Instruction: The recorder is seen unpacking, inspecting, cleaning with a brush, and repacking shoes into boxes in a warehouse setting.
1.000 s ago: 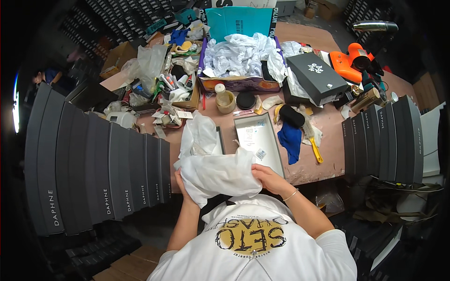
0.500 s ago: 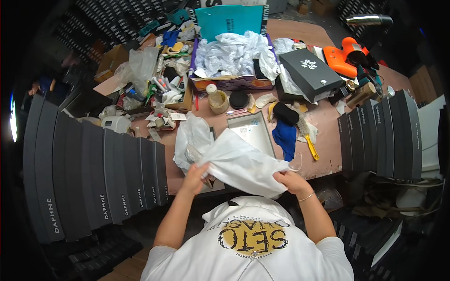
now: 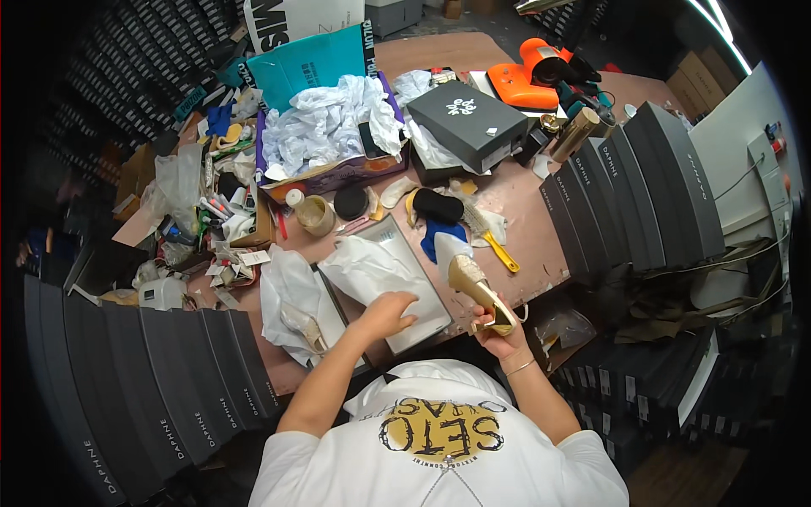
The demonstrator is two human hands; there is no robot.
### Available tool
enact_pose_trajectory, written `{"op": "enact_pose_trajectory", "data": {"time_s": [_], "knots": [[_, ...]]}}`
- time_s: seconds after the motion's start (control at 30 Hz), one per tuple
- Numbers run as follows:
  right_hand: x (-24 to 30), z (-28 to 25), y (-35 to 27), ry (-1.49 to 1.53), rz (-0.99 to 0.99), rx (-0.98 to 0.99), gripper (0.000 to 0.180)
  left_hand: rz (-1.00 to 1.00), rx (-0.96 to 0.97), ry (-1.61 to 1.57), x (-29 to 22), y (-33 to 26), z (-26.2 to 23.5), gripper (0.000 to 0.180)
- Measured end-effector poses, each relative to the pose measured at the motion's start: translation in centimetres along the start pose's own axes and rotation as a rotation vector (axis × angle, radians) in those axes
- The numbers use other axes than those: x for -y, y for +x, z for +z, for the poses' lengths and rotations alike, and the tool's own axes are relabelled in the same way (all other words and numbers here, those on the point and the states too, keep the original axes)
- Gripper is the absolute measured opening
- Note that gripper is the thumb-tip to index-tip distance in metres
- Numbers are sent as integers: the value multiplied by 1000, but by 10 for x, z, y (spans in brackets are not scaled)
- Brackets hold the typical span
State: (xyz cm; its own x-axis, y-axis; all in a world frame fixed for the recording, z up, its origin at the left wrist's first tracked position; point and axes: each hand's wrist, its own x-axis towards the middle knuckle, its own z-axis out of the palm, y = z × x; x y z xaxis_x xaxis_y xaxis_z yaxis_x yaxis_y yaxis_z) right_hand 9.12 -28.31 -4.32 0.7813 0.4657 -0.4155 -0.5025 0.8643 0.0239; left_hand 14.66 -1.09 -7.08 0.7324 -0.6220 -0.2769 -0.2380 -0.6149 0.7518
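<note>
So, nearest us, the right hand [image 3: 504,336] has the gold shoe [image 3: 473,283], thumb and fingers wrapped round its near end, pale tip pointing away to the far side. That grip probably keeps the glittery front untouched and in plain sight, out over the near edge of the table [image 3: 536,228].

Over to the left hand [image 3: 387,316]: fingers loosely bent, thumb well apart, nothing in the grasp, poised at the near end of the pale tray [image 3: 431,319]. White paper [image 3: 372,266] lies loose in that tray; whether a fingertip brushes it, I can't tell. Just left, the second shoe [image 3: 302,325] rests on its own wrapping [image 3: 283,283], which presumably saves it from scuffs.

Dark boxes stand in rows left [image 3: 173,380] and right [image 3: 642,186], seemingly lined up to leave the middle free for handling.

Farther out, right of the tray, come the blue cloth [image 3: 445,237], the yellow-handled brush [image 3: 504,255] and a black pad [image 3: 438,205], bunched likely for easy reach. Then the jar [image 3: 315,215] beside a black tin [image 3: 351,203], and, far behind, crumpled paper [image 3: 329,122] heaped in a purple box [image 3: 338,179], perhaps to contain it.
</note>
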Motion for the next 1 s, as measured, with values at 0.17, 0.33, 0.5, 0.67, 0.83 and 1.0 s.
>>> {"op": "enact_pose_trajectory", "data": {"time_s": [0.17,0.33,0.5,0.67,0.83,1.0], "knots": [[-33,18,24,-100,158,61,31,-166,-654,-1156,-48,-30,-9,94],[-88,48,48,1,350,18,31,-133,-619,-2075,-26,-50,-5,42],[-109,55,58,109,503,58,41,-215,-781,-2079,-20,-84,-9,50],[-115,55,73,-21,636,166,66,-247,-1040,-1831,-28,-100,-20,58],[-113,47,73,-261,611,184,65,-251,-1235,-1729,-22,-107,-30,62],[-117,64,65,-368,567,226,63,-179,-1160,-1866,-11,-114,-29,58]]}}
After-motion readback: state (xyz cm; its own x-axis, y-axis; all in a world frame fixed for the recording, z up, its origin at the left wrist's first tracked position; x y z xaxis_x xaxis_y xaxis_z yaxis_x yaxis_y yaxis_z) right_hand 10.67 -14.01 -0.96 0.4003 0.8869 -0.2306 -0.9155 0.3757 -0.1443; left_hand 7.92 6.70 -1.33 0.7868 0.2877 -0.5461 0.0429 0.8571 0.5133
